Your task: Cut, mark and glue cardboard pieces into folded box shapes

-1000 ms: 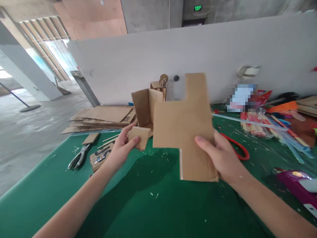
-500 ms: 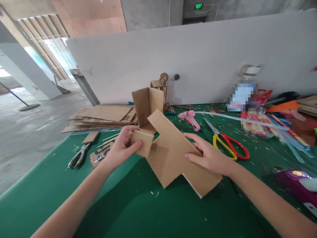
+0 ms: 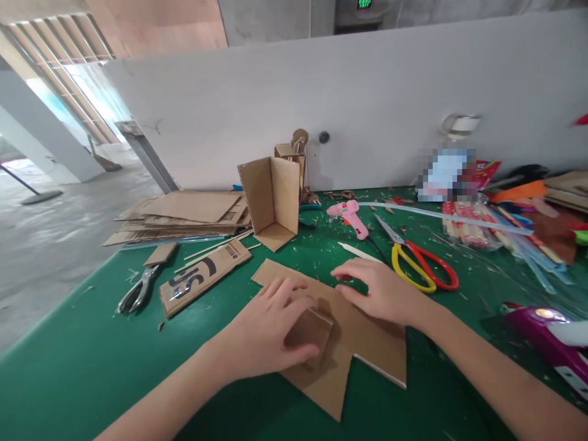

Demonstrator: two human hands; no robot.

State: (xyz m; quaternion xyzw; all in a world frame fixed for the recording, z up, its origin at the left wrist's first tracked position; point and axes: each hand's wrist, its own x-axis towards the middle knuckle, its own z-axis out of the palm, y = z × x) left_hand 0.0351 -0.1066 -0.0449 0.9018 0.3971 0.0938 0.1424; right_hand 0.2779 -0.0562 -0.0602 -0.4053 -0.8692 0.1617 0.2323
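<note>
Fingers (image 3: 301, 354) of the left hand (image 3: 257, 340) are parted around a small card (image 3: 312, 331), grip unclear, the right hand's (image 3: 386, 291) spread emptily over the cutout (image 3: 356, 334), probably light, stiff, best edge-held, well inside the left edge of the tabletop (image 3: 68, 367).

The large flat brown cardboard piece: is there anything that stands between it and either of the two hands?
Yes, at the left hand: a small flat brown cardboard piece is between it and the large cardboard piece. Nothing visible stands between the right hand and the large one. I cannot tell whether the two pieces touch.
</note>
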